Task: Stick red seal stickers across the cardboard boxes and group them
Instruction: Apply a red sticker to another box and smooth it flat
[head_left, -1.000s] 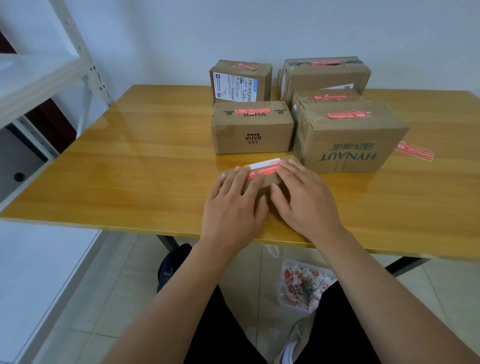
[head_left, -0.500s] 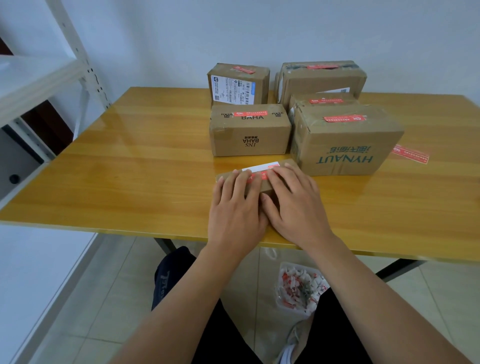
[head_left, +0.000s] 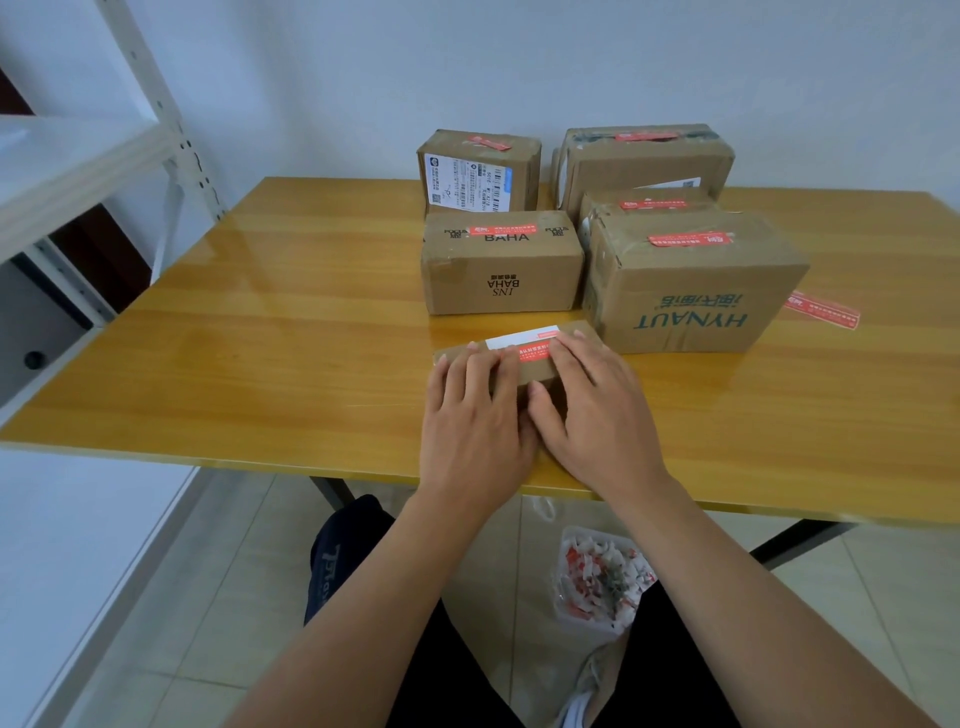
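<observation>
Pressing the seal flat on the last small box

Both my hands lie on the small box (head_left: 524, 358) at the near edge of the desk (head_left: 260, 338): left hand (head_left: 475, 415) and right hand (head_left: 597, 410), fingers (head_left: 480, 364) straight and together, now drawn closer along the red seal sticker (head_left: 535, 352). It looks stuck, so this box should next join the five sealed boxes (head_left: 501, 265) just beyond; a spare sticker (head_left: 823, 310) lies far right.

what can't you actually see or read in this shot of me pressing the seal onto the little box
- Head view: the small box front and the red seal sticker ends, covered by the left hand and right hand.
- Sticker print: too small.
- Low box behind the HYNAUT box: mostly hidden.
</observation>
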